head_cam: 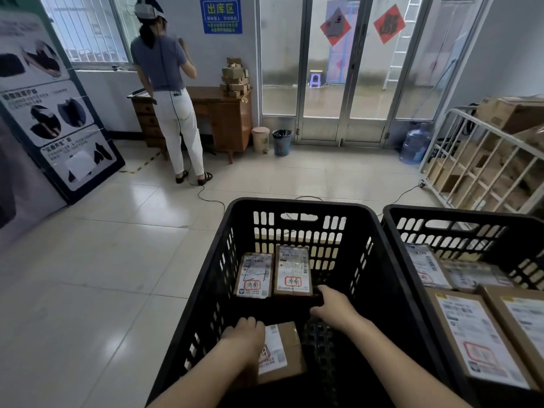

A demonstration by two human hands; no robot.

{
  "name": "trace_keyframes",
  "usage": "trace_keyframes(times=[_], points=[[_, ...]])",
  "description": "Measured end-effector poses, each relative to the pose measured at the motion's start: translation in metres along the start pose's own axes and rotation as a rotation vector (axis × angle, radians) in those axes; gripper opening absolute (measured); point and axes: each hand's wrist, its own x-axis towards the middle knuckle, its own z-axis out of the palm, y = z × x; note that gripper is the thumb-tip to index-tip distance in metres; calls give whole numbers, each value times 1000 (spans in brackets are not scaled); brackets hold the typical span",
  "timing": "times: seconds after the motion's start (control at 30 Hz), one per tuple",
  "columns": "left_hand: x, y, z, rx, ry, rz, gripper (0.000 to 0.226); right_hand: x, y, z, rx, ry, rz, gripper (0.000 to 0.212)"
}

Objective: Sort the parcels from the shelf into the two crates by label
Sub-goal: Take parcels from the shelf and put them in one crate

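Inside the left crate, the left hand curls its fingers over the left edge of a brown parcel lying label-up at the near end. The right hand hangs loose and holds nothing, just beside the near corner of the right-hand far parcel, which lies next to the left-hand far parcel. The right crate stands touching it and holds several labelled boxes.

Blue wall sign: "出库区"
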Motion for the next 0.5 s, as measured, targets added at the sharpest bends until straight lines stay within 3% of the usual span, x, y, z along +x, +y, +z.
trace_keyframes(times=[0.3, 0.5], points=[[16, 23, 4, 23, 9, 79, 86, -43, 10, -33, -136, -37, 10, 53], [21, 44, -14, -73, 161, 74, 82, -56, 7, -40, -228, -19, -54, 37]])
